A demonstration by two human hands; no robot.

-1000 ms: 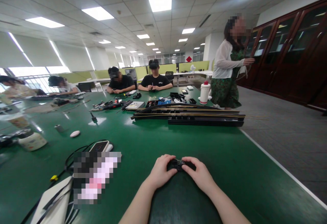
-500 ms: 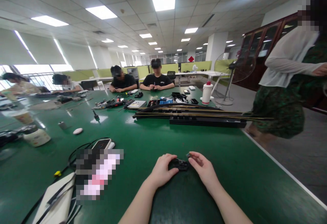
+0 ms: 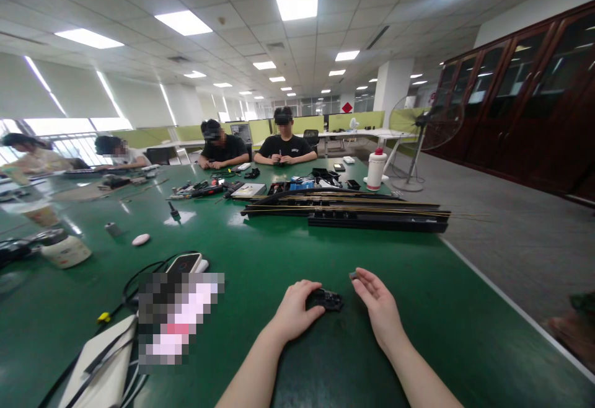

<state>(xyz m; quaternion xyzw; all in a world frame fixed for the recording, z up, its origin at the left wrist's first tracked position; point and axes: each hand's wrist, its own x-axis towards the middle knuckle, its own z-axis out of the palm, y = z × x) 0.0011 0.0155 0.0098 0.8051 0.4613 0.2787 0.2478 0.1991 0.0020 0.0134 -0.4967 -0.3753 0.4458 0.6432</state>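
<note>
A small black device (image 3: 329, 299) with uneven inner detail rests on the green table (image 3: 260, 259); its exact kind I cannot make out. Around its left end my left hand (image 3: 296, 312) is closed, thumb at the near side and fingers at the far side. To the right, apart from the device, my right hand (image 3: 377, 302) pinches a small grey piece (image 3: 353, 276) between thumb and fingertips. That piece is too small to name.
Black rails with thin yellow rods (image 3: 376, 219) lie across the table ahead. A white bottle with a red cap (image 3: 376, 169) stands behind them. At left are a phone (image 3: 185, 264), cables and a pale notebook (image 3: 100, 364). Two people (image 3: 284, 144) sit opposite.
My right hand has moved right and slightly up, away from the black device, with the small grey piece. My left hand has stayed put. A person walking at right has mostly left the view.
</note>
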